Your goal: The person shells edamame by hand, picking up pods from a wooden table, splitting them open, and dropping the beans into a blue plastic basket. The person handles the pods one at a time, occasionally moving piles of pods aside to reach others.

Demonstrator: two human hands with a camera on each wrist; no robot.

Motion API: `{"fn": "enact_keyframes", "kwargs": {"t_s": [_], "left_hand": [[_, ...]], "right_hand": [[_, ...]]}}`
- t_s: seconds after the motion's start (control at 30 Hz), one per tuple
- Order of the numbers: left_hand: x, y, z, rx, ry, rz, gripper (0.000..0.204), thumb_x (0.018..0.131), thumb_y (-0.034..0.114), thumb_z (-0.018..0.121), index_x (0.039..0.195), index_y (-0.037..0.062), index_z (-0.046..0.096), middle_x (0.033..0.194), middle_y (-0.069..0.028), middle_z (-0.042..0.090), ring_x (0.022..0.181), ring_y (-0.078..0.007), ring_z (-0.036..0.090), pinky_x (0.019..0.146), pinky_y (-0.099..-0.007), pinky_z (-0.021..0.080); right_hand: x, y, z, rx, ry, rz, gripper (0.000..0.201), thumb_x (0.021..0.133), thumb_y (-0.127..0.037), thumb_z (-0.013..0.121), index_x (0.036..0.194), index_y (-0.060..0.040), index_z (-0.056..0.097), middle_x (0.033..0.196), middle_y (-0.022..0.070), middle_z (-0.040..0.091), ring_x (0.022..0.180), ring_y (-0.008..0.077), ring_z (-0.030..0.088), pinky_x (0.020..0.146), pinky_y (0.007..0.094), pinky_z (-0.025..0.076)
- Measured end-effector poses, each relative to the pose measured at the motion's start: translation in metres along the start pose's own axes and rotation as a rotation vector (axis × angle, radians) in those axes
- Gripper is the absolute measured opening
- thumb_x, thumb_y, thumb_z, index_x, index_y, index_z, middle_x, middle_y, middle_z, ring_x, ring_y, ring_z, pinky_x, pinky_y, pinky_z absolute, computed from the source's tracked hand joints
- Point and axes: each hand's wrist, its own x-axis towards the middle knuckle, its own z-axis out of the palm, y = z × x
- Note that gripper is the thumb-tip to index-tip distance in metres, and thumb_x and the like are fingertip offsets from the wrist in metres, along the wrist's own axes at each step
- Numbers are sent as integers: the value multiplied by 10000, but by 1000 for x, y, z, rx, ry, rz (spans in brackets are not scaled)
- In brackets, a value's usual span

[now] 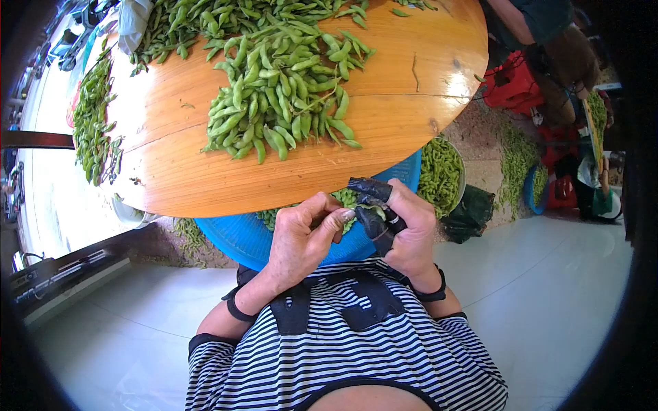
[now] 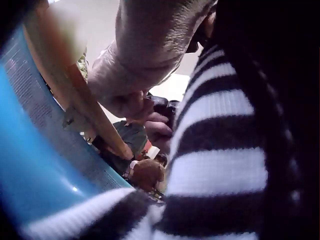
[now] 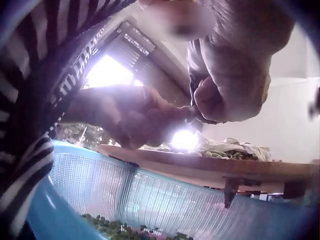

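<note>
Over a blue plastic basket [image 1: 233,236], both hands meet at a green soybean pod [image 1: 375,209]. My right hand [image 1: 411,222], with black coverings on its thumb and finger, holds the pod, hiding much of it. From the other side my left hand [image 1: 308,233] pinches the pod's end between thumb and curled forefinger. Shelled green beans [image 1: 346,197] lie in the basket below. Just beyond, a heap of full pods [image 1: 274,96] covers part of the wooden table [image 1: 391,130]. In the right wrist view, the right hand [image 3: 235,75] and left hand [image 3: 140,115] come together above the basket wall [image 3: 165,195].
The table's rounded edge overhangs the basket. More pods [image 1: 92,116] lie at the table's left, near a plastic bag [image 1: 133,24]. Right of the basket stands a bowl of green beans [image 1: 441,175], with a dark green bag [image 1: 469,214] beside it. Another person's arm [image 1: 514,20] shows near red stools [image 1: 514,85].
</note>
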Motion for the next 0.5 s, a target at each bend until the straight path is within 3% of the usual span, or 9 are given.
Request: {"fn": "enact_keyframes", "kwargs": {"t_s": [0.2,0.3,0.37,0.4,0.47,0.5], "left_hand": [[0,6,4,-123,-78,7,139,1004,109,519,974,-20,560,674,-51,624,555,-87,539,515,-245,446],[1,5,3,-77,-107,54,156,1023,126,486,977,-12,543,691,-50,611,553,-88,520,512,-237,437],[1,-2,3,-254,-133,30,180,1034,161,475,954,13,540,708,-38,587,560,-88,499,509,-219,420],[2,1,2,-248,-135,36,180,1034,161,475,954,13,540,708,-38,587,560,-88,499,509,-219,420],[2,6,1,-470,-151,-206,215,1049,206,447,937,44,536,710,-15,559,556,-78,465,494,-205,385],[2,7,3,-467,-148,-204,215,1049,206,447,937,44,536,710,-15,559,556,-78,465,494,-205,385]], "right_hand": [[-3,-3,4,-18,20,-60,416,748,15,686,1162,-23,670,766,96,562,621,203,546,547,271,410],[-2,1,4,28,-30,-4,426,759,14,663,1184,-21,658,774,64,590,608,137,542,539,252,413],[-2,0,3,331,-114,341,424,792,2,635,1215,-17,638,795,24,615,621,58,524,547,221,420],[-2,2,3,332,-110,334,424,792,2,635,1215,-17,638,795,24,615,621,58,524,547,221,420],[-2,6,4,468,-119,421,417,828,-18,612,1245,-14,617,810,-6,620,643,10,500,559,197,426],[-2,6,5,470,-120,418,417,828,-18,612,1245,-14,617,810,-6,620,643,10,500,559,197,426]]}}
